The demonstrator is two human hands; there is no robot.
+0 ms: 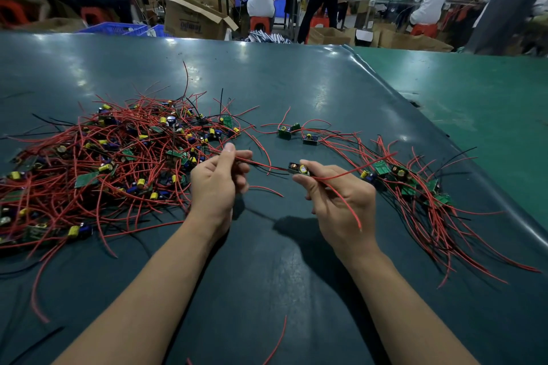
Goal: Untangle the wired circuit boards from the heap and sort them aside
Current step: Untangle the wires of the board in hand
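A circuit board (299, 169) is pinched in right hand (341, 201) fingertips; its wires (261, 163) are pinched by left hand (218, 184) fingertips

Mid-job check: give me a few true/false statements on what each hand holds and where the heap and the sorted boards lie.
1. The right hand holds a circuit board. True.
2. The left hand lies flat and open on the table. False: it pinches red wires above the table.
3. The big heap lies to the person's left. True.
4. The sorted boards lie to the left of the heap. False: they lie to the person's right.
5. The wires are mostly blue. False: mostly red, some black.
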